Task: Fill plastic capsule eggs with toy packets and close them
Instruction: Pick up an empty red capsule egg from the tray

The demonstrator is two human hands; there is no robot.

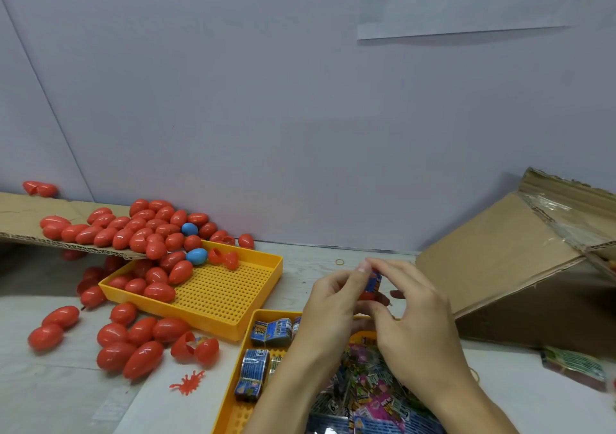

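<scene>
A blue toy packet (374,282) sits pushed into a red capsule egg (368,296), held above the table (310,267) between both hands. The left hand (333,303) pinches the packet's top; the right hand (411,313) curls round the egg. At six o'clock lies a yellow tray of packets (248,343). At nine o'clock, a second yellow tray (216,295) holds closed red eggs (159,292). At three o'clock stands a cardboard box (520,260).

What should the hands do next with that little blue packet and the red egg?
Probably push the blue packet down into the red egg half. The left hand and the right hand hold them together above the tray, and the packet sticks up out of the egg, so it likely could not close yet.
</scene>
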